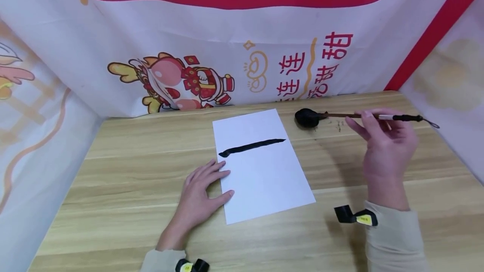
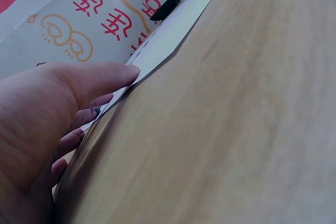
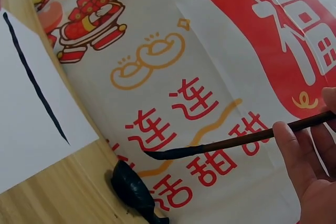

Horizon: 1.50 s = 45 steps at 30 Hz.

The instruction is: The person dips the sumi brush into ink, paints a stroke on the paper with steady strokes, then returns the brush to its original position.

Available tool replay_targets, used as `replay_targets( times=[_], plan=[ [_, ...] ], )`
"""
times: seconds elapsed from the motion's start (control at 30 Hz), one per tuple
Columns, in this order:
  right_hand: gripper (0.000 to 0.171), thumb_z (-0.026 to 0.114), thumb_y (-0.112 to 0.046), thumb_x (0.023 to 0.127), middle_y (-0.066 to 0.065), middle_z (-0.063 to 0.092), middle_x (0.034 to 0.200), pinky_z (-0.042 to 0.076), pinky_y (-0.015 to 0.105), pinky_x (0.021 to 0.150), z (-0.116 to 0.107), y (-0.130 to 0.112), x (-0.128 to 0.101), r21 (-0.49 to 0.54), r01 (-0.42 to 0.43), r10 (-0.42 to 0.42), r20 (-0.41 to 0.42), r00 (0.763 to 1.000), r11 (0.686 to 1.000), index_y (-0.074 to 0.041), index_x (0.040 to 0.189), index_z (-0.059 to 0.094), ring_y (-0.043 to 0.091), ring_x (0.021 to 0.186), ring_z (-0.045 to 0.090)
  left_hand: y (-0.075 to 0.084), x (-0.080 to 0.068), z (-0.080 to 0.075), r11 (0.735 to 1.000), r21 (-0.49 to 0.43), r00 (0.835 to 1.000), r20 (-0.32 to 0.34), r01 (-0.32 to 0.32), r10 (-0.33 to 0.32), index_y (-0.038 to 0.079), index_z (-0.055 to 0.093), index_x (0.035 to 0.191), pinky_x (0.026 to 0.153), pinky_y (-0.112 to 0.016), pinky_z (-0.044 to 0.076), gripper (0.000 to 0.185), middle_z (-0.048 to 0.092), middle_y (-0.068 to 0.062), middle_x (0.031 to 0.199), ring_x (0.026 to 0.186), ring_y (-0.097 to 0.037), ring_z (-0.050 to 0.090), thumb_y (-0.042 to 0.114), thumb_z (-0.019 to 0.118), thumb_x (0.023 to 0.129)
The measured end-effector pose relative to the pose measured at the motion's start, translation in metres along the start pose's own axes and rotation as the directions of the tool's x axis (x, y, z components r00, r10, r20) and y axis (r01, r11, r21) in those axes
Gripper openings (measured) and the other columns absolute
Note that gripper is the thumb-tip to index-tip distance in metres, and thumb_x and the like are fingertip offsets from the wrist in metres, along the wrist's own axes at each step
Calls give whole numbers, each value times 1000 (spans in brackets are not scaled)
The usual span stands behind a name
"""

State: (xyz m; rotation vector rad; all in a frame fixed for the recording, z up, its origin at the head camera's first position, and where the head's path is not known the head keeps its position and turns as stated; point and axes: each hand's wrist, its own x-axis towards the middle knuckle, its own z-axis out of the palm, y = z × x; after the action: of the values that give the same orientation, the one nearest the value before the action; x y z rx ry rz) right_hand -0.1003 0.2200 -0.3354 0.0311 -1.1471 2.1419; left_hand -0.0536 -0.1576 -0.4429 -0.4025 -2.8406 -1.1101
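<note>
A sheet of white paper point(image 1: 264, 179) lies on the wooden table, crossed by one slanting black ink stroke point(image 1: 253, 147). My left hand point(image 1: 202, 194) rests at the paper's left edge, fingers spread and the thumb touching it; dark smudges mark some fingertips in the left wrist view. Above the table's far right, my right hand point(image 1: 389, 142) pinches a calligraphy brush point(image 3: 236, 141) by its brown handle, bristles pointing left. The bristle tip point(image 3: 176, 153) is black and slightly bent. Below it in the right wrist view sits a glossy black spoon-shaped vessel point(image 3: 132, 184), which the brush overlaps in the head view.
A printed cloth point(image 1: 177, 24) with red lettering and cartoon figures hangs along the table's back edge. More cloth point(image 1: 34, 108) borders the left side, and another panel point(image 1: 453, 79) the right. Small dark specks point(image 1: 339, 126) mark the wood near the black vessel.
</note>
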Motion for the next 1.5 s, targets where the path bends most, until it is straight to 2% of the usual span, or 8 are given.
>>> replay_targets(
  times=[0.3,0.7,0.87,0.97,1.07,1.2,1.3,1.5],
  plan=[
    [23,75,22,86,26,75,94,66,45,84,-6,6,3,55,-6,-1,125,992,998,25,104,62,35,88,79,0,0,0,1000,-4,1000,-5,-3,3,22,74,138,129,-67,20,53,57,2,163,160,-32,40,35,88,88],
    [16,55,32,90,31,77,104,65,45,91,-24,9,13,74,-51,21,353,935,996,31,105,62,37,98,79,0,0,0,1000,-6,1000,-3,-1,1,22,74,138,129,-67,20,53,57,2,163,160,-32,40,35,88,88],
    [40,27,28,93,31,78,104,65,51,94,-33,7,15,92,-105,60,392,918,990,30,102,65,39,102,78,0,0,0,1000,-3,1000,0,2,-2,22,74,138,129,-67,20,53,56,2,163,161,-32,40,36,88,89],
    [47,21,23,91,30,79,102,66,49,93,-36,5,16,65,-135,101,374,922,989,28,96,68,39,100,79,0,0,0,1000,-1,1000,-1,0,0,22,74,138,129,-68,20,53,56,2,163,161,-32,40,36,88,89],
    [45,28,17,98,26,81,100,67,45,91,-38,4,17,-9,-156,150,336,930,988,22,91,73,36,96,81,-1,-1,0,1000,-1,1000,-4,-2,2,22,74,138,128,-67,20,53,57,2,163,160,-32,40,35,88,89],
    [30,48,6,108,21,82,101,66,43,91,-42,5,18,-84,-151,171,356,919,985,19,98,74,32,96,82,-1,-1,0,1000,-4,1000,-9,-3,3,22,74,138,128,-67,20,53,57,2,163,160,-32,40,35,88,88],
    [19,60,5,105,19,81,99,65,41,91,-45,7,19,-107,-142,172,373,912,984,19,102,72,29,94,82,-2,0,1,1000,-5,1000,-11,-6,6,22,74,138,129,-67,20,53,57,2,163,160,-32,40,35,88,88],
    [14,68,6,101,15,82,92,67,32,84,-48,5,19,-209,-83,146,308,940,974,18,97,74,24,82,83,-1,0,1,1000,-2,1000,-11,-12,12,22,74,138,128,-67,20,53,57,1,163,160,-32,40,35,88,88]
  ],
)
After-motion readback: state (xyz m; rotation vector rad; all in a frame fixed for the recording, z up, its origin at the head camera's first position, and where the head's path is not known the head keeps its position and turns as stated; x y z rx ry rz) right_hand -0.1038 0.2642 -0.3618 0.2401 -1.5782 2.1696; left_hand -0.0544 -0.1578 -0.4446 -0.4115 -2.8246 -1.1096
